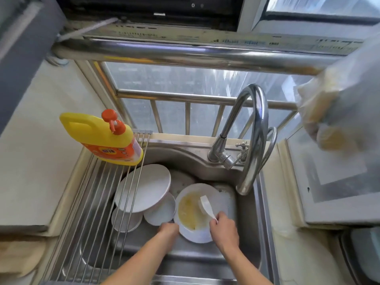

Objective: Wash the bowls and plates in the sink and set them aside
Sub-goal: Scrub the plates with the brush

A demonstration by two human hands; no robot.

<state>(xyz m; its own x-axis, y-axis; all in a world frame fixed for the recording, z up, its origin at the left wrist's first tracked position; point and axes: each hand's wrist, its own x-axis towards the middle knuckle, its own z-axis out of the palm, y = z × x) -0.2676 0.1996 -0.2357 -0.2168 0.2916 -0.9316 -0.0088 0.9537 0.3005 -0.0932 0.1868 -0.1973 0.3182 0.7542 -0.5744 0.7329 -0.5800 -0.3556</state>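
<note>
The steel sink (pixel 249 233) is the landmark here, and the dishes of the task all lie inside it. Near its middle a white plate (pixel 197 212) with a yellow smear on its inner face stands a little tilted. The left hand (pixel 169 230) grasps this plate at its near left edge, with the fingers curled under the rim. The right hand (pixel 224 230) is clenched around the handle of a white spatula (pixel 206 206), and the blade of the spatula lies on the yellow smear. In the left part of the sink a large white plate (pixel 144 188) rests on top of other dishes, with a small white bowl (pixel 160 211) just beside the smeared plate and another bowl (pixel 126 221) partly hidden below. More white dishes (pixel 182 181) lie toward the far wall of the sink. A rack of thin steel rods (pixel 98 212) covers the left side of the sink, and a yellow detergent bottle (pixel 102 136) with an orange pump stands on its far end. The curved faucet (pixel 253 130) rises from the far right rim of the sink. The tabletop (pixel 30 161) lies on the left of the sink.
</note>
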